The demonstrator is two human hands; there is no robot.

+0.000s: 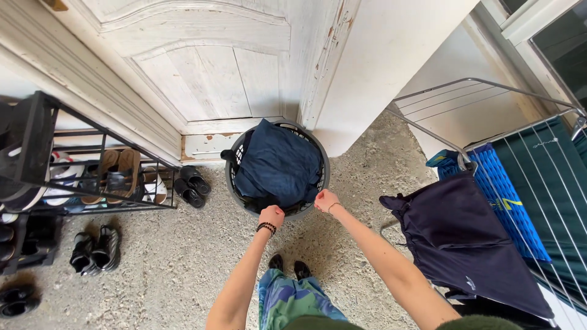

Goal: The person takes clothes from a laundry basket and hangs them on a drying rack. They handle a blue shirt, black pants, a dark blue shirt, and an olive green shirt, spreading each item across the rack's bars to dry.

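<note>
A round grey laundry basket stands on the gravelly floor against a white door. A dark blue garment fills it and drapes over its rim. My left hand, with dark bead bracelets at the wrist, grips the near edge of the basket or cloth; I cannot tell which. My right hand pinches the garment's edge at the basket's near right rim. Both arms reach down and forward from the bottom of the view.
A metal drying rack at the right carries a dark navy garment, a blue towel and green cloth. A black shoe rack stands at the left, with loose shoes and black sandals on the floor.
</note>
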